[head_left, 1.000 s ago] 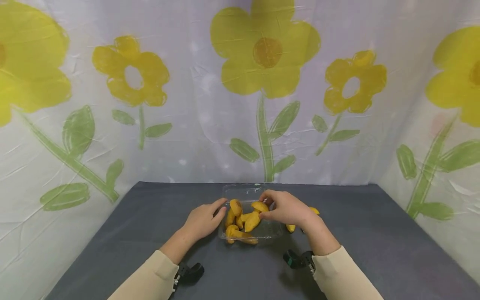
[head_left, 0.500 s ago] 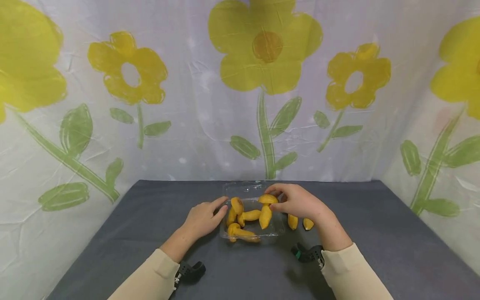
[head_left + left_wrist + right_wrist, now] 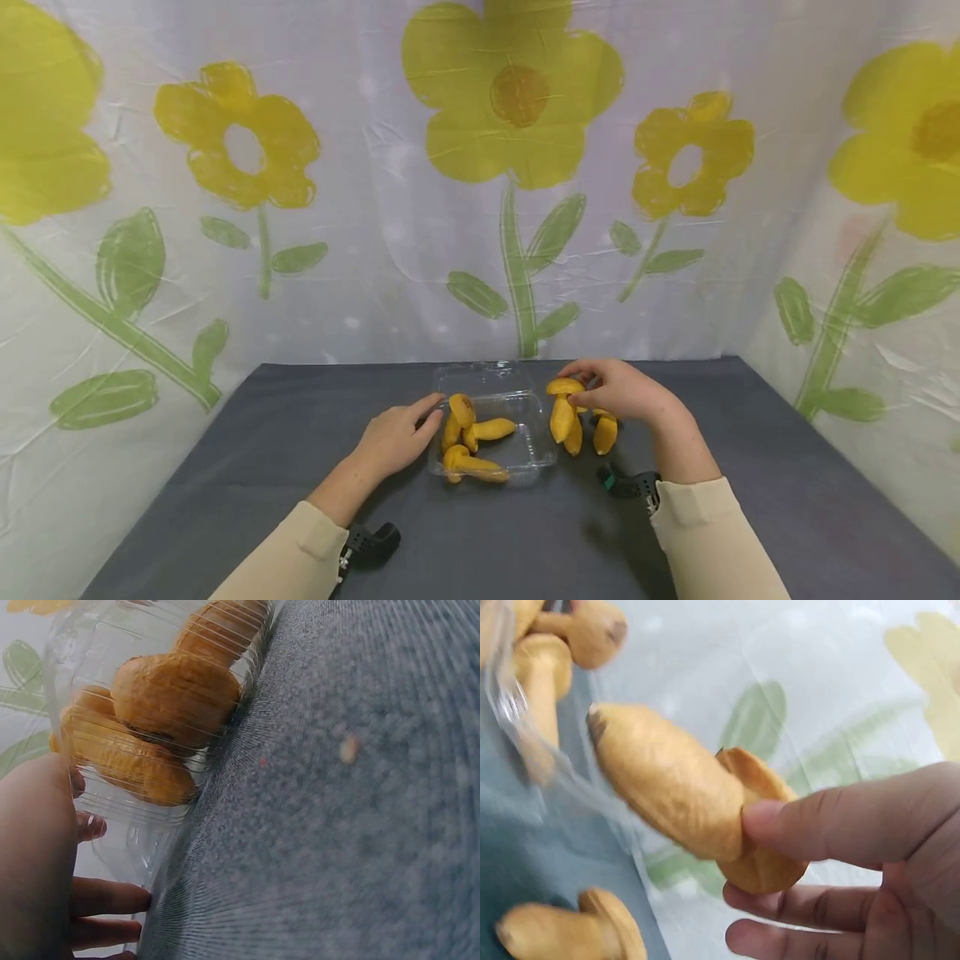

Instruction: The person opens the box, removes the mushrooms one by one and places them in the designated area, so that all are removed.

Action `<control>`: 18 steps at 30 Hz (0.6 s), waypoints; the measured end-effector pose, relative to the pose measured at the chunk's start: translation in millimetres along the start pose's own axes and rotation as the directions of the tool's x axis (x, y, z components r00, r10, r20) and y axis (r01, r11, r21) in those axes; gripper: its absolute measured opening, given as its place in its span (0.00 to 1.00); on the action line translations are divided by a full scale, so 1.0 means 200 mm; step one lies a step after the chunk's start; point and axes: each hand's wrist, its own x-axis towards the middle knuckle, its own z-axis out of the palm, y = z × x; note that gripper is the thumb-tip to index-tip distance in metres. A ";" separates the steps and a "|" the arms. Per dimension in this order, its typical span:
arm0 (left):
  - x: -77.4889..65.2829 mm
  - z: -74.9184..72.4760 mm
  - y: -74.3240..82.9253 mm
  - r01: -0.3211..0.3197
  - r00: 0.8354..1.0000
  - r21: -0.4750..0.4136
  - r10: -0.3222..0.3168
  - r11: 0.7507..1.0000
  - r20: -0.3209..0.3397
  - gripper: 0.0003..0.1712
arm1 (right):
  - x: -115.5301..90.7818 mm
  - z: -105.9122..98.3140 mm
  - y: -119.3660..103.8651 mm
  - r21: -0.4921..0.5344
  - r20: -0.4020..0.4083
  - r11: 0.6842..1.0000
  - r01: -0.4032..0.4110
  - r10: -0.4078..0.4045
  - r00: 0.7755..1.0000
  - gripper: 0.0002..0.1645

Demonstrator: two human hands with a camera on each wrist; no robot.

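Note:
My right hand (image 3: 626, 390) pinches a yellow mushroom (image 3: 561, 412) between thumb and fingers, to the right of the clear plastic clamshell box (image 3: 534, 433). In the right wrist view the held mushroom (image 3: 671, 780) has its stem pointing away from the hand, with the thumb where stem meets cap. My left hand (image 3: 396, 437) rests against the box's left side, its fingers extended along the wall. Several yellow mushrooms (image 3: 491, 430) lie in the left part of the box; the left wrist view shows some of them (image 3: 176, 697) through the ribbed plastic.
More yellow mushrooms (image 3: 604, 435) are on the table to the right of the box, one partly behind the held one. The box lid (image 3: 480, 379) stands open at the back. A grey cloth (image 3: 300, 442) covers the table; a flower-printed curtain (image 3: 375, 275) hangs behind.
My right hand has lifted a mushroom out of the box and carried it right, over the mushrooms on the table. My left hand has stayed at the box's side.

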 end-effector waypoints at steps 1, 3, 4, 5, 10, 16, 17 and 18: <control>0.00 0.00 0.00 0.000 1.000 0.002 0.000 1.000 0.002 0.28 | -0.01 -0.01 0.02 -0.005 -0.004 1.000 -0.007 0.007 1.000 0.25; 0.00 0.00 0.00 -0.001 1.000 -0.001 0.001 1.000 0.006 0.28 | -0.03 -0.04 0.05 -0.028 -0.017 1.000 -0.011 0.011 1.000 0.26; 0.00 0.01 0.00 -0.003 1.000 -0.002 0.003 1.000 0.004 0.28 | -0.04 -0.06 0.06 -0.040 -0.023 0.999 -0.015 0.014 1.000 0.26; 0.00 0.02 -0.01 -0.005 1.000 0.000 0.005 1.000 0.001 0.28 | -0.06 -0.07 0.07 -0.052 -0.028 0.998 -0.018 0.017 0.999 0.27; 0.00 0.03 -0.02 -0.013 1.000 0.005 0.014 1.000 -0.021 0.28 | -0.10 -0.14 0.13 -0.071 -0.055 0.995 -0.066 0.062 0.997 0.29; 0.01 0.01 -0.01 -0.014 1.000 0.007 0.014 1.000 -0.021 0.28 | -0.13 -0.18 0.21 -0.065 -0.081 0.990 -0.123 0.117 0.990 0.28; 0.01 0.01 -0.01 -0.013 1.000 0.007 0.013 1.000 -0.021 0.28 | -0.13 -0.19 0.23 -0.065 -0.085 0.989 -0.130 0.124 0.989 0.28; 0.02 0.01 -0.01 -0.011 1.000 0.007 0.011 1.000 -0.018 0.28 | -0.13 -0.19 0.24 -0.063 -0.088 0.988 -0.139 0.133 0.987 0.28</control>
